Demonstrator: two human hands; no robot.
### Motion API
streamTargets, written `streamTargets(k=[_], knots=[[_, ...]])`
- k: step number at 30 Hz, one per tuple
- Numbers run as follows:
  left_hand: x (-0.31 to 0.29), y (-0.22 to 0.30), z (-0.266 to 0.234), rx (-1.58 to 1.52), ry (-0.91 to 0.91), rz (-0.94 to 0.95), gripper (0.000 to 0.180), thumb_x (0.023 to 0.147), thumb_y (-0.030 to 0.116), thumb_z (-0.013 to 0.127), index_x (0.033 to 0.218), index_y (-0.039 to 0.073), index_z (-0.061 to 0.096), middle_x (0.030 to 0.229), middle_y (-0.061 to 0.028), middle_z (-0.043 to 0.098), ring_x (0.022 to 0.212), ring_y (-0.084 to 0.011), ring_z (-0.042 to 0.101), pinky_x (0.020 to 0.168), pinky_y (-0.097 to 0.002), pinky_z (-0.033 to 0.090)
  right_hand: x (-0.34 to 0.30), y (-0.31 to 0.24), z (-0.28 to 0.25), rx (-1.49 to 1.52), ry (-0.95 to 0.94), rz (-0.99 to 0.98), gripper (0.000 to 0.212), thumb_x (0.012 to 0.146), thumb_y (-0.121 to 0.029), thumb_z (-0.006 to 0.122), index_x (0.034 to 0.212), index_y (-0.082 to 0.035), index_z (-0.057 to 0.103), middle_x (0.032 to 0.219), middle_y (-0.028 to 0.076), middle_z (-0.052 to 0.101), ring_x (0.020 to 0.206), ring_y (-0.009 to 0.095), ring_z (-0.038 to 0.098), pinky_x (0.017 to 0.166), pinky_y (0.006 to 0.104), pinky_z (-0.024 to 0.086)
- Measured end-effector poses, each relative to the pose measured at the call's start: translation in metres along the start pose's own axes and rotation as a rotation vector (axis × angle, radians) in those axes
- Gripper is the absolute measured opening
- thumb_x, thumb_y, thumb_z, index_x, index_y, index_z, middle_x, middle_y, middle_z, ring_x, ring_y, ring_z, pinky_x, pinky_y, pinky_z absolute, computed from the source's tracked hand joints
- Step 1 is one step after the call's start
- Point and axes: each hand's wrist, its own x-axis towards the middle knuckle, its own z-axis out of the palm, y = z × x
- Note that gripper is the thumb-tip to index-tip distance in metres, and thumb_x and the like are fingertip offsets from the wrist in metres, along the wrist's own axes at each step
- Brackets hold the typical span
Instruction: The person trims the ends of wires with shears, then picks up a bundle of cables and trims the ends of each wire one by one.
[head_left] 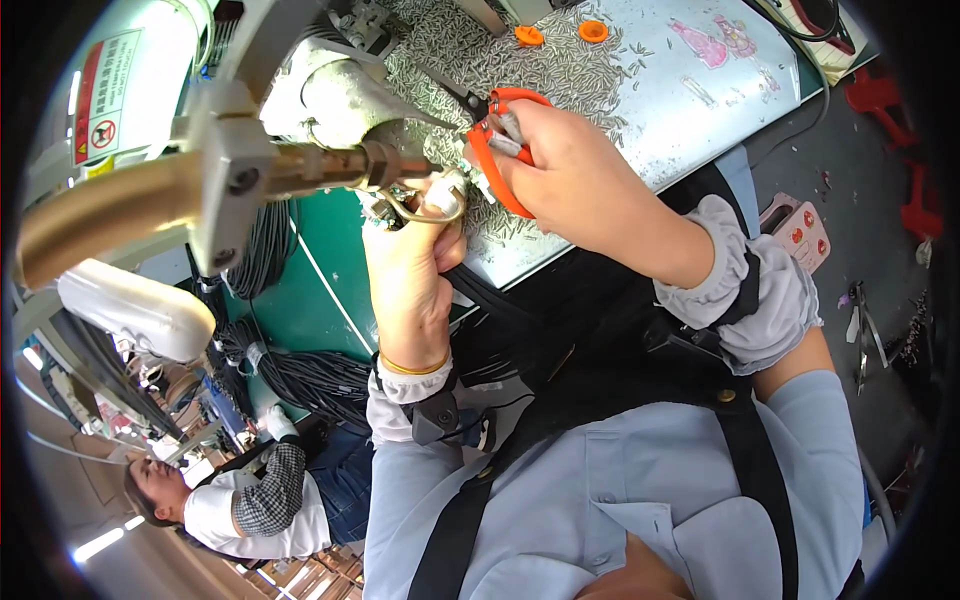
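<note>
My right hand (585,175) is closed through the loops of orange-handled scissors (487,165). Their dark blades stand apart and point to the upper left, over a heap of small silvery metal pins (570,75). White wrapping shows around some fingers of this hand. Just left of it, my left hand (408,270) is closed, its fingertips by a curved metal ring (432,215) below a brass nozzle (320,168). A black cable (490,290) runs out of the left fist toward my lap; its end is hidden among the fingers.
Coiled black cables (310,370) lie on the green table (325,275) at left. A metal arm bracket (232,180) looms close in front. Two orange caps (593,32) sit by the pins on the white sheet (690,110). A co-worker (265,500) is at lower left.
</note>
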Motion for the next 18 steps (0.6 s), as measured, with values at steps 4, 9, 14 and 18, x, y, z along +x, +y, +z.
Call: streamTargets(k=[4,9,14,18], knots=[[-0.011,-0.003,0.000,-0.076,-0.037,0.019,0.014,0.077,0.000,0.058,0.090,0.000,0.053,0.068,-0.0026,0.050,0.048,-0.0068,0.039,0.040,-0.0189,0.028,-0.009,-0.005,-0.005,0.102,-0.045,0.078,0.021,0.085,-0.020,0.054,0.075,-0.003,0.046,0.052,-0.001,0.040,0.044,0.005,0.040,0.039,0.0214,0.032],[-0.040,-0.004,0.015,-0.127,0.069,-0.075,0.025,0.080,0.000,0.053,0.104,-0.003,0.054,0.081,-0.0079,0.056,0.069,-0.0126,0.052,0.057,-0.0224,0.041,-0.025,0.000,-0.018,0.254,-0.053,0.061,0.018,0.085,-0.019,0.055,0.081,-0.002,0.048,0.053,-0.002,0.041,0.045,0.004,0.040,0.039,0.0198,0.032],[-0.058,-0.018,0.013,0.179,-0.005,0.096,0.033,0.082,0.000,0.049,0.114,-0.003,0.050,0.087,-0.0080,0.058,0.082,-0.0146,0.054,0.071,-0.0258,0.043,-0.038,-0.008,-0.030,0.226,0.348,-0.213,0.013,0.083,-0.012,0.056,0.085,-0.001,0.051,0.059,-0.001,0.046,0.046,0.004,0.042,0.042,0.0190,0.033],[-0.071,-0.023,0.024,0.199,-0.151,0.030,0.027,0.082,0.001,0.048,0.108,-0.004,0.052,0.086,-0.0076,0.058,0.081,-0.0143,0.055,0.074,-0.0266,0.043,-0.055,-0.020,-0.028,0.078,-0.200,-0.131,0.008,0.081,-0.006,0.057,0.083,0.001,0.053,0.066,0.002,0.052,0.051,0.005,0.045,0.046,0.0194,0.035]])
